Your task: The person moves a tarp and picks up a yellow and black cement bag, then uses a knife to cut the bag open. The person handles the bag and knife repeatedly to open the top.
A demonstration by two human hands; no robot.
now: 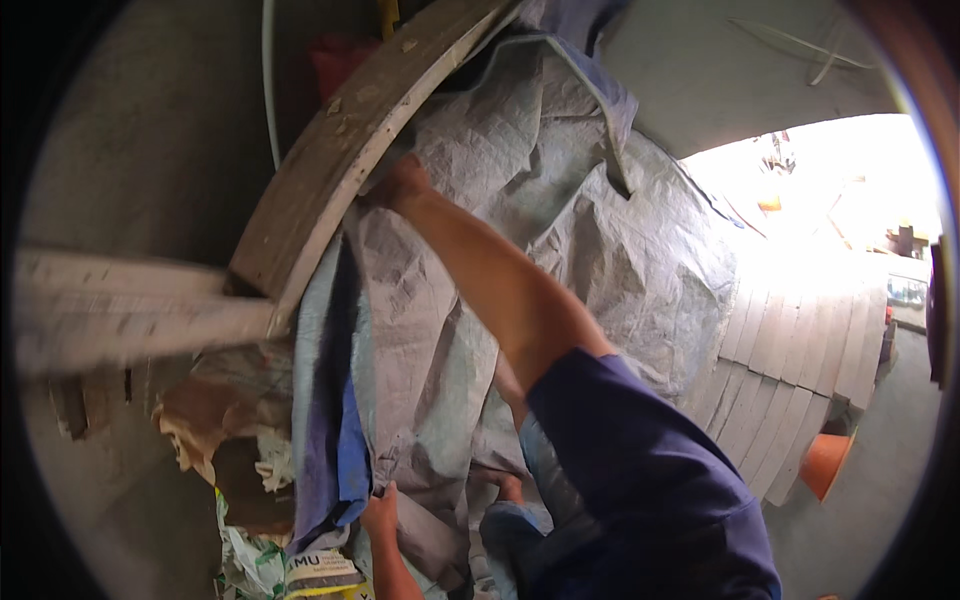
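Observation:
A large crumpled grey tarp (640,260) with a blue underside spreads in front of me, its folds hanging toward my legs. My right arm reaches far across it to the upper left. There my right hand (402,183) is closed at the tarp's edge, right beside a wooden beam; its fingertips are partly hidden. Low and to the left, my left hand (380,512) pinches the tarp's near edge, where a bright blue fold (352,450) shows.
The thick wooden beam (330,150) slants along the upper left, meeting a pale horizontal board (140,310). Torn paper and printed sacks (325,572) lie at lower left. Rows of flat grey slabs (770,400) and an orange basin (827,466) are at right, near a bright opening.

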